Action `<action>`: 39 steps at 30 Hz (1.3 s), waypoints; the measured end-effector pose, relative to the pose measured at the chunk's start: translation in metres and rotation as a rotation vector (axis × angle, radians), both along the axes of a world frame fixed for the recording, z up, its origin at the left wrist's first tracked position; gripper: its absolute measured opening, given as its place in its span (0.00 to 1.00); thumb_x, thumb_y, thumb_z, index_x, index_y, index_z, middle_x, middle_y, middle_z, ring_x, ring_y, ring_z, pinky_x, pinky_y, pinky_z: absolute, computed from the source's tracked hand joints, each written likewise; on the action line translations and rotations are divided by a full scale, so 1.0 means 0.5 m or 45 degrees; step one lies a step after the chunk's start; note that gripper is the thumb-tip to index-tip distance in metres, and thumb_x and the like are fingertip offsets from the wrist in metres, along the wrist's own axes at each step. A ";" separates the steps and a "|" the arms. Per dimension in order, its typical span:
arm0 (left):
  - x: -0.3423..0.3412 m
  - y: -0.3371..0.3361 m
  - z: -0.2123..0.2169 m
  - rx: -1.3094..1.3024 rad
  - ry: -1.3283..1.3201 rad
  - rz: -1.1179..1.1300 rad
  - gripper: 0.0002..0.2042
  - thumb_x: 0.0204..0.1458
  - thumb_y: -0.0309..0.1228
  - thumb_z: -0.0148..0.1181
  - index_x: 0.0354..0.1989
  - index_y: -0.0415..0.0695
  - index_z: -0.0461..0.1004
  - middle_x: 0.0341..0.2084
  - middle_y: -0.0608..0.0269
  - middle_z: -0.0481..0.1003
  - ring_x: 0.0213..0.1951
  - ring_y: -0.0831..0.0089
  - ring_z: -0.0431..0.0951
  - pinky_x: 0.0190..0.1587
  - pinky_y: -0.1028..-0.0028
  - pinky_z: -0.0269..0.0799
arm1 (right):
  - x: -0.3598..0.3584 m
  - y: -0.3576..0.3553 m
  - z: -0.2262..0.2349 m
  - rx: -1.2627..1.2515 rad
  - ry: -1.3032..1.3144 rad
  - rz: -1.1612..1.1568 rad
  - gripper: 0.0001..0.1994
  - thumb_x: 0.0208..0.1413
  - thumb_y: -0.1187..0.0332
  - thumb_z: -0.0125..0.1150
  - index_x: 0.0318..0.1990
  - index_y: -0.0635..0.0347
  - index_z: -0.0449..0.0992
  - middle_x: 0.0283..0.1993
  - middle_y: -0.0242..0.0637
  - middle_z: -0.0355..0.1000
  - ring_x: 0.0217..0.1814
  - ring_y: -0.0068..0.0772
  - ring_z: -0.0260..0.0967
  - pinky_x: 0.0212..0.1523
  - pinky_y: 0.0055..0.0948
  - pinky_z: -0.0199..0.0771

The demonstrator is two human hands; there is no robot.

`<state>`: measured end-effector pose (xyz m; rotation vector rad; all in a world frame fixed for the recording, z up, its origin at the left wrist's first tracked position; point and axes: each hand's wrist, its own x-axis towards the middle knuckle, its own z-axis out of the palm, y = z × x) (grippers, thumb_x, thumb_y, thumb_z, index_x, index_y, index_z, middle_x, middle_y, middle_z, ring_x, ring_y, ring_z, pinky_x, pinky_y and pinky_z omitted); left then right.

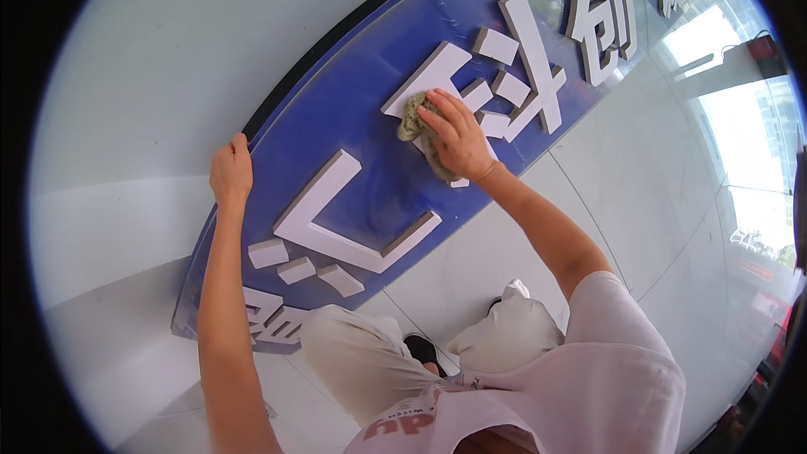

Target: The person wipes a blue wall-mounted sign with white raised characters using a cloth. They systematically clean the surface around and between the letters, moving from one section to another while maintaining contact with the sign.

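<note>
Your right hand (458, 134) presses a bunched, grey-green, textured cloth (412, 124) against the middle of a long, glossy blue sign board (361, 122). The fingers are partly bent over the cloth; your thumb and palm contact are out of sight. The cloth lies on a thick, white, raised character (433, 76). Cloth and hand cover much of that character, so its full shape cannot be read. A lower fold of the cloth shows below your hand, near the wrist.

Your left hand (231, 170) is closed at the board's far edge, toward the left end, beside a black edge strip (290, 80). Its fingertips are hidden, so you cannot tell how far they reach behind the edge.

Between your hands stands a white, angular, raised character (319, 219), largely unobstructed. At the near left end, your left forearm and the knee of your off-white trousers (345, 345) cover parts of further white raised lettering (273, 315). At the opposite end, the lettering shrinks toward the rim and is hard to make out.

Below the board, one black shoe (418, 351) is partly hidden by your legs on the pale tiled floor (471, 244). Glare washes out the windows (748, 151) at right.
</note>
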<state>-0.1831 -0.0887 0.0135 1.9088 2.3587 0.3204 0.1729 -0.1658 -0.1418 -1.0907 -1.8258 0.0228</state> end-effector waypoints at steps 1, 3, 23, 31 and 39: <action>-0.005 -0.002 -0.003 0.022 0.007 -0.006 0.29 0.60 0.48 0.38 0.26 0.31 0.73 0.24 0.40 0.74 0.31 0.44 0.75 0.39 0.57 0.70 | 0.012 0.009 0.018 0.045 0.059 -0.025 0.31 0.42 0.83 0.59 0.59 0.55 0.73 0.63 0.46 0.66 0.66 0.50 0.63 0.63 0.41 0.67; -0.018 -0.004 -0.003 0.066 0.038 -0.009 0.29 0.60 0.48 0.38 0.26 0.31 0.73 0.23 0.40 0.74 0.30 0.45 0.75 0.39 0.57 0.69 | 0.034 0.065 0.094 0.129 0.284 -0.201 0.30 0.43 0.82 0.60 0.59 0.54 0.72 0.64 0.44 0.64 0.65 0.50 0.63 0.63 0.42 0.67; 0.003 0.002 -0.001 -0.010 0.017 -0.017 0.29 0.60 0.48 0.38 0.28 0.30 0.75 0.26 0.39 0.76 0.33 0.43 0.76 0.39 0.55 0.70 | 0.138 -0.194 -0.014 -0.568 0.450 -0.379 0.19 0.54 0.73 0.64 0.54 0.51 0.73 0.60 0.44 0.65 0.62 0.51 0.64 0.59 0.40 0.69; -0.009 -0.003 -0.012 0.005 -0.016 -0.047 0.29 0.60 0.48 0.39 0.30 0.32 0.77 0.27 0.41 0.77 0.33 0.43 0.77 0.40 0.57 0.70 | 0.174 0.019 0.049 -0.243 -0.624 -0.406 0.15 0.50 0.67 0.62 0.48 0.45 0.77 0.55 0.33 0.69 0.57 0.42 0.64 0.53 0.42 0.69; 0.010 -0.011 0.010 0.008 -0.049 -0.039 0.27 0.60 0.47 0.39 0.27 0.33 0.73 0.25 0.39 0.74 0.31 0.44 0.75 0.38 0.57 0.69 | 0.128 -0.022 0.124 -0.341 0.591 -0.276 0.19 0.52 0.73 0.65 0.53 0.53 0.73 0.55 0.43 0.69 0.59 0.48 0.67 0.59 0.34 0.69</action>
